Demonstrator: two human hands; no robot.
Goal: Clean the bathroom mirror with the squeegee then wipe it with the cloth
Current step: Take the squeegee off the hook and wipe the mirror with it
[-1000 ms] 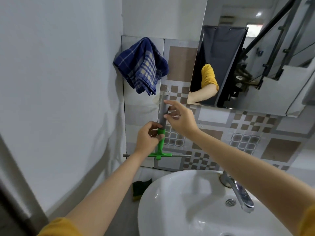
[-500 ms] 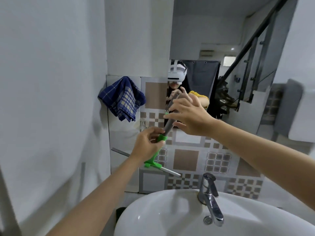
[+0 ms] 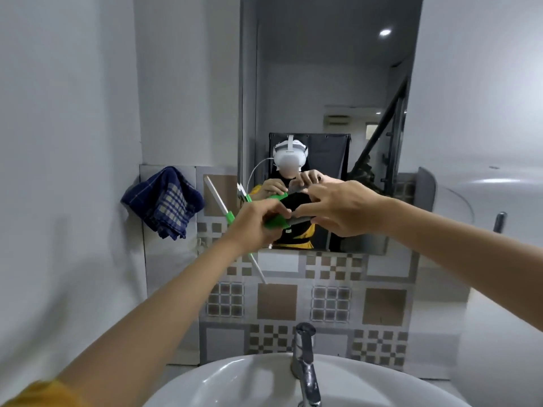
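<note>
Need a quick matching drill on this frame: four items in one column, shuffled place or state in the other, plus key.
1. squeegee
2. checked cloth
3. faucet
4. mirror

A. hangs on the wall at left
B. stands at the sink's rim
C. held in both hands
D. mounted above the tiled band

Pairs: 1-C, 2-A, 3-B, 4-D

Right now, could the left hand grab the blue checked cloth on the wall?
Probably not yet. The left hand is shut on the squeegee, so it is busy. Nothing stands between it and the cloth, which hangs to its left.
</note>
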